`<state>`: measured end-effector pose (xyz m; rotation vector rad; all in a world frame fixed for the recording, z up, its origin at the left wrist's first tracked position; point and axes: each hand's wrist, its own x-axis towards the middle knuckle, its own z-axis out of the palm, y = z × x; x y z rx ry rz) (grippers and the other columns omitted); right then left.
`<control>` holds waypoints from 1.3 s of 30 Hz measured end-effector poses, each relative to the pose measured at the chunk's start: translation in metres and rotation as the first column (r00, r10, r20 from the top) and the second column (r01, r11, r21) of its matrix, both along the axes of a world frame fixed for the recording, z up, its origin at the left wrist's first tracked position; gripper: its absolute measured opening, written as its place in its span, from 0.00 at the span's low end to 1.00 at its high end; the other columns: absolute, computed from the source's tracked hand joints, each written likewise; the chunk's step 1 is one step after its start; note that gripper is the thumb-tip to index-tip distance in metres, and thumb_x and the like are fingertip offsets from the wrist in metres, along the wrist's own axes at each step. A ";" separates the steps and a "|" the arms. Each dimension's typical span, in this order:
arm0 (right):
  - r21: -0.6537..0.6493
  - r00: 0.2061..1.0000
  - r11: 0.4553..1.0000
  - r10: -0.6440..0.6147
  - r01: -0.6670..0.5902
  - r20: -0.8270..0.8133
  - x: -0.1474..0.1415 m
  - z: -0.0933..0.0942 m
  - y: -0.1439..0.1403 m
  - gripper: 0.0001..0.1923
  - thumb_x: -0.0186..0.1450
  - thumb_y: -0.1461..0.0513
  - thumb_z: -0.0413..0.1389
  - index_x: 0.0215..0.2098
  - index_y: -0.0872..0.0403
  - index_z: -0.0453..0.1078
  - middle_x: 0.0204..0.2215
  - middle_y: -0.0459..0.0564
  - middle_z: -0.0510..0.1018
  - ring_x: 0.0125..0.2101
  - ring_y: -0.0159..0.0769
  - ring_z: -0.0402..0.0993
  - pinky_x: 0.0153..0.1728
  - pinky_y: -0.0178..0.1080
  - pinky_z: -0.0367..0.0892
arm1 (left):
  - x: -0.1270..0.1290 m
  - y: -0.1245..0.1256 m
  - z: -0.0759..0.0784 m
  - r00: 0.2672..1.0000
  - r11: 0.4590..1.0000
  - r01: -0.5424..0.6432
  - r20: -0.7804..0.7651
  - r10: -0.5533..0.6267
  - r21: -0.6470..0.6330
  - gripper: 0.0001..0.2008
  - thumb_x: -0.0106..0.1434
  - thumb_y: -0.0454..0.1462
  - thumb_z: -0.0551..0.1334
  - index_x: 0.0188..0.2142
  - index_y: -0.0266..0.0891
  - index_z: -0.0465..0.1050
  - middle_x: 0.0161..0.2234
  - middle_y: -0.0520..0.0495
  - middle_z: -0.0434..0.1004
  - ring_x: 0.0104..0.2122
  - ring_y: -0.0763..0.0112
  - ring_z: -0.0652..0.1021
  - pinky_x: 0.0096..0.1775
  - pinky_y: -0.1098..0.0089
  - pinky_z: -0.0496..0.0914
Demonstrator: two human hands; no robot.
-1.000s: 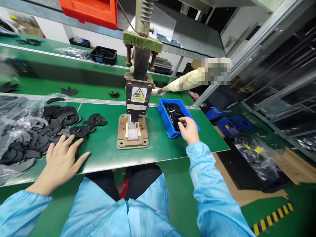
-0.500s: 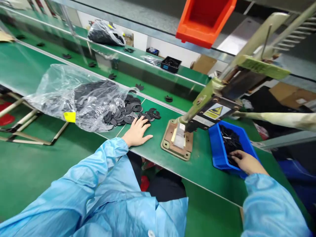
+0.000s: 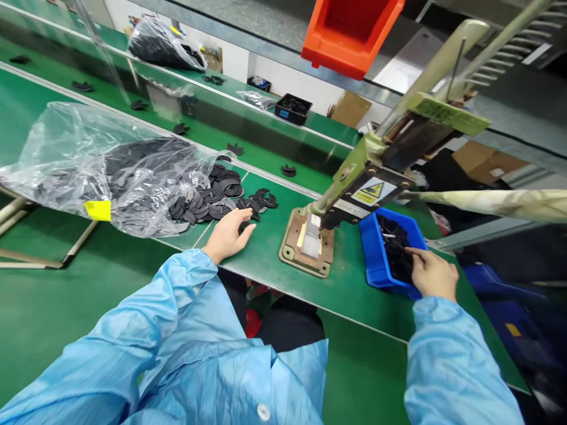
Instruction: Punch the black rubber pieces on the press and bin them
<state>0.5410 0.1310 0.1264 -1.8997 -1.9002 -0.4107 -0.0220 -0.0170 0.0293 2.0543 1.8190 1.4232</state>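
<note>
My left hand (image 3: 228, 236) is at the right edge of a pile of flat black crescent-shaped pieces (image 3: 221, 198). Its fingers curl over one dark curved piece (image 3: 244, 225), which shows between thumb and forefinger. The pile spills from a clear plastic bag (image 3: 66, 136) with a yellow label. Over the right side of a blue bin (image 3: 372, 260), my right hand (image 3: 434, 273) has thumb and forefinger pinched; what they hold is hidden. Dark, thin parts (image 3: 394, 248) fill the bin. Between my hands stands a bench press (image 3: 367, 183) with a base plate (image 3: 305, 245).
An orange bin (image 3: 354, 35) juts from the shelf above. The press's long handle (image 3: 487, 198) reaches right over the blue bin. Behind the worktop, black pieces (image 3: 287, 170) lie spaced along a green strip. Farther back are a black box (image 3: 293, 109) and another filled bag (image 3: 163, 47).
My left hand has drawn its spread fingers in, curling them around a dark piece. My right hand has lifted a little from inside the blue bin. The whole view has shifted slightly.
</note>
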 end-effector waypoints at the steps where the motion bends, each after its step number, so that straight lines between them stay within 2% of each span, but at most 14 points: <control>1: 0.020 0.998 0.999 0.026 -0.025 -0.054 -0.006 0.001 -0.006 0.19 0.66 0.54 0.51 0.45 0.43 0.84 0.40 0.54 0.87 0.44 0.47 0.82 0.49 0.51 0.75 | 0.001 -0.002 0.000 0.999 1.000 -0.006 0.045 0.006 0.009 0.21 0.75 0.45 0.60 0.63 0.41 0.69 0.63 0.37 0.79 0.50 0.60 0.86 0.61 0.53 0.77; 3: 0.065 0.977 0.995 0.084 -0.073 -0.194 -0.023 0.003 -0.021 0.22 0.69 0.54 0.50 0.50 0.47 0.82 0.45 0.57 0.87 0.50 0.47 0.81 0.56 0.52 0.74 | 0.003 -0.004 -0.001 0.995 0.999 -0.034 0.098 0.032 0.018 0.20 0.75 0.46 0.60 0.61 0.40 0.71 0.60 0.36 0.80 0.44 0.62 0.87 0.54 0.58 0.81; 5: 0.143 0.936 0.984 0.149 -0.108 -0.318 -0.046 0.001 -0.040 0.24 0.73 0.53 0.46 0.57 0.50 0.77 0.52 0.59 0.85 0.56 0.45 0.80 0.61 0.51 0.73 | 0.003 -0.005 -0.002 0.995 0.998 -0.062 0.078 0.059 0.029 0.14 0.75 0.46 0.60 0.51 0.40 0.75 0.48 0.41 0.86 0.43 0.62 0.87 0.54 0.58 0.81; 7: 0.187 0.875 0.968 0.232 -0.165 -0.425 -0.076 -0.005 -0.064 0.25 0.76 0.53 0.44 0.64 0.51 0.69 0.57 0.60 0.83 0.56 0.40 0.81 0.58 0.47 0.77 | 0.001 -0.005 -0.003 0.998 0.998 -0.048 0.030 0.047 0.051 0.11 0.75 0.45 0.60 0.39 0.42 0.75 0.35 0.46 0.84 0.42 0.61 0.87 0.59 0.56 0.79; 9: 0.213 0.795 0.951 0.303 -0.222 -0.526 -0.112 -0.015 -0.091 0.24 0.76 0.52 0.46 0.65 0.50 0.67 0.58 0.58 0.82 0.50 0.37 0.85 0.52 0.45 0.81 | 0.000 -0.005 -0.002 1.000 0.998 -0.008 -0.016 0.009 0.065 0.13 0.74 0.43 0.60 0.33 0.43 0.73 0.32 0.48 0.83 0.42 0.61 0.87 0.66 0.51 0.74; 11: 0.290 0.453 0.902 0.414 -0.320 -0.789 -0.149 -0.028 -0.119 0.21 0.72 0.53 0.57 0.61 0.50 0.70 0.56 0.57 0.84 0.51 0.42 0.85 0.52 0.50 0.83 | 0.002 -0.007 0.001 0.998 0.997 0.007 -0.060 -0.003 0.079 0.11 0.73 0.41 0.62 0.32 0.43 0.73 0.32 0.48 0.84 0.45 0.60 0.87 0.71 0.46 0.66; 13: 0.314 0.204 0.867 0.413 -0.387 -0.888 -0.183 -0.039 -0.143 0.21 0.71 0.54 0.61 0.60 0.47 0.72 0.54 0.55 0.85 0.47 0.41 0.86 0.49 0.49 0.84 | 0.012 -0.014 0.008 0.996 0.994 0.002 -0.084 0.007 0.108 0.07 0.71 0.40 0.64 0.35 0.43 0.75 0.36 0.47 0.85 0.51 0.56 0.86 0.72 0.42 0.61; 15: 0.323 0.068 0.841 0.388 -0.435 -0.919 -0.210 -0.049 -0.164 0.20 0.71 0.56 0.62 0.61 0.46 0.72 0.53 0.53 0.86 0.41 0.37 0.87 0.43 0.45 0.85 | 0.030 -0.026 0.017 0.998 0.991 0.045 -0.051 -0.039 0.127 0.04 0.70 0.40 0.66 0.41 0.43 0.77 0.41 0.45 0.86 0.54 0.55 0.84 0.69 0.44 0.67; 17: 0.325 0.005 0.813 0.374 -0.483 -0.927 -0.229 -0.056 -0.180 0.20 0.72 0.57 0.60 0.62 0.43 0.71 0.53 0.52 0.86 0.37 0.35 0.86 0.38 0.41 0.84 | 0.054 -0.042 0.027 0.985 0.981 0.165 0.033 -0.169 0.101 0.08 0.70 0.40 0.67 0.47 0.43 0.77 0.45 0.43 0.86 0.52 0.57 0.84 0.60 0.52 0.76; 22: 0.327 -0.076 0.696 0.366 -0.639 -0.927 -0.247 -0.071 -0.200 0.23 0.74 0.58 0.58 0.67 0.38 0.67 0.56 0.48 0.85 0.39 0.34 0.87 0.42 0.42 0.87 | 0.106 -0.068 0.047 0.879 0.906 0.421 0.225 -0.420 0.047 0.15 0.71 0.39 0.68 0.55 0.44 0.75 0.48 0.42 0.86 0.48 0.61 0.85 0.50 0.59 0.80; 26: 0.290 -0.072 0.627 0.349 -0.723 -0.935 -0.245 -0.080 -0.204 0.27 0.75 0.56 0.56 0.71 0.40 0.63 0.59 0.50 0.83 0.50 0.39 0.87 0.48 0.46 0.87 | 0.117 -0.069 0.048 0.852 0.887 0.446 0.246 -0.463 0.122 0.11 0.71 0.38 0.69 0.52 0.44 0.77 0.46 0.42 0.86 0.47 0.61 0.85 0.51 0.57 0.80; 30: 0.258 -0.050 0.614 0.334 -0.746 -0.941 -0.242 -0.085 -0.206 0.28 0.76 0.55 0.55 0.73 0.37 0.61 0.62 0.47 0.82 0.50 0.38 0.87 0.50 0.47 0.87 | 0.116 -0.067 0.046 0.833 0.866 0.477 0.237 -0.500 0.151 0.08 0.70 0.36 0.70 0.48 0.46 0.79 0.41 0.46 0.87 0.44 0.62 0.86 0.54 0.54 0.79; 33: 0.260 -0.033 0.603 0.360 -0.754 -0.932 -0.240 -0.086 -0.206 0.29 0.76 0.56 0.54 0.74 0.36 0.59 0.63 0.47 0.81 0.56 0.39 0.85 0.54 0.48 0.86 | 0.116 -0.068 0.047 0.810 0.842 0.515 0.231 -0.539 0.160 0.09 0.69 0.35 0.71 0.48 0.46 0.79 0.40 0.48 0.88 0.42 0.64 0.86 0.55 0.54 0.78; 39: 0.227 0.049 0.596 0.409 -0.770 -0.911 -0.238 -0.086 -0.206 0.29 0.76 0.57 0.53 0.74 0.37 0.58 0.63 0.47 0.81 0.59 0.40 0.83 0.57 0.49 0.84 | 0.117 -0.073 0.050 0.828 0.851 0.506 0.195 -0.525 0.143 0.08 0.70 0.37 0.71 0.47 0.48 0.79 0.39 0.48 0.88 0.42 0.63 0.87 0.54 0.53 0.79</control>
